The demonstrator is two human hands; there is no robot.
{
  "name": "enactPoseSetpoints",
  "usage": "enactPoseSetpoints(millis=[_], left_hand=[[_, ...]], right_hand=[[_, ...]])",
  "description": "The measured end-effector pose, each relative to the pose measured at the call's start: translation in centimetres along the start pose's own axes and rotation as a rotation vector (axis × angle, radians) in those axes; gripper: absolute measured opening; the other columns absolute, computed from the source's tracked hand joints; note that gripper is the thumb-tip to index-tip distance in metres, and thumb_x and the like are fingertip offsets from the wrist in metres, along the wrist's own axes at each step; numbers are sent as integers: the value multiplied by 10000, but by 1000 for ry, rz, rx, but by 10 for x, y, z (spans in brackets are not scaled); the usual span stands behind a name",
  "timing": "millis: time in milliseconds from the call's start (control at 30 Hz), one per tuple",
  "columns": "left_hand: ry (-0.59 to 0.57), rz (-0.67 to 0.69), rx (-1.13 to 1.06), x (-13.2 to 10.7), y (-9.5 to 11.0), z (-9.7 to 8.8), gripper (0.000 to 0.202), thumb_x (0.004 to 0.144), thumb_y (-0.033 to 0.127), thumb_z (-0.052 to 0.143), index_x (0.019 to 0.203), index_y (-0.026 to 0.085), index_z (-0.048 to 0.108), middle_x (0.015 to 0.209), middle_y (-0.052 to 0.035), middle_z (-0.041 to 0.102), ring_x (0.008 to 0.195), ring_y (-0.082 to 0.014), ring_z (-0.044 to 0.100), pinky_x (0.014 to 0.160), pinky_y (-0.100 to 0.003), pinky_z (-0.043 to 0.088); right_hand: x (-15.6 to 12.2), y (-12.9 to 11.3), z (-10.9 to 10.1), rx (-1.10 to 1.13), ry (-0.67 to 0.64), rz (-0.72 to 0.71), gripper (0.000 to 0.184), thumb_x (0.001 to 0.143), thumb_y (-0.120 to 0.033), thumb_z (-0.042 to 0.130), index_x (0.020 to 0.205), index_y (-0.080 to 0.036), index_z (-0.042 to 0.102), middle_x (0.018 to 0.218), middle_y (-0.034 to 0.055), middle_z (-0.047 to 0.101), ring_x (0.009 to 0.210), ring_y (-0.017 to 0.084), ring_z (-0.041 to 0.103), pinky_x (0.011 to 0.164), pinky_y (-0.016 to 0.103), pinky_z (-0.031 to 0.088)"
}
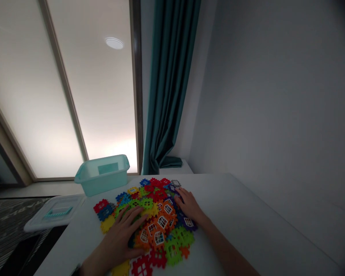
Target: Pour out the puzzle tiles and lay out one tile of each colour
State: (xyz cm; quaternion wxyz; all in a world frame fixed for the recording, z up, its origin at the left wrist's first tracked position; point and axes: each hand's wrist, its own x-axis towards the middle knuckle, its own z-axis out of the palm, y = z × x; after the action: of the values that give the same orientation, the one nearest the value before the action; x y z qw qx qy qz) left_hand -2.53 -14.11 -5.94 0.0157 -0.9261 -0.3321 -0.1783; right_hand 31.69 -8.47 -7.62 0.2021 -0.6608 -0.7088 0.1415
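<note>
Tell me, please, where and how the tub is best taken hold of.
Probably by the rim at the left and right ends of the tub, coming from above: it stands upright, open side up, and the rim flares outward there.

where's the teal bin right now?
Head view, left of centre: the teal bin is at the far left corner of the white table, beyond and left of the block pile, with the lid nearer.
</note>
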Motion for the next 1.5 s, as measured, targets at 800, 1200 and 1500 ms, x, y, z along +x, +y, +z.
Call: enactPoseSetpoints(millis=[800, 1200, 1500], left_hand=[[-7, -104, -116, 76, 22, -29, 428, 970, 477, 559, 1337, 263, 601, 1365, -67, 621, 1250, -291, 561, 1128, -524, 376], [71, -83, -74, 58, 14, -23, 352, 1018, 420, 470, 1290, 273, 639, 1297, -52, 667, 1205, -264, 596, 1141, -505, 390], [46, -138, -58, 58, 8, -22, 383, 1002, 447, 488, 1294, 249, 637, 1315, -67, 652, 1217, -283, 582, 1140, -513, 380]], right_hand=[[1, -15, 7, 435, 112, -31, 637, 978, -572, 310, 1455, -187, 481, 1491, 100, 518, 1383, 263, 469, 1166, 430, 351], [4, 10, -4, 309, 129, -8, 617, 991, -539, 249, 1432, -210, 526, 1483, 74, 534, 1387, 260, 468, 1174, 437, 349], [51, -4, 5, 170, 19, 3, 620, 1016, -557, 258, 1492, -205, 441, 1619, 97, 331, 1514, 272, 225, 1233, 515, 120]])
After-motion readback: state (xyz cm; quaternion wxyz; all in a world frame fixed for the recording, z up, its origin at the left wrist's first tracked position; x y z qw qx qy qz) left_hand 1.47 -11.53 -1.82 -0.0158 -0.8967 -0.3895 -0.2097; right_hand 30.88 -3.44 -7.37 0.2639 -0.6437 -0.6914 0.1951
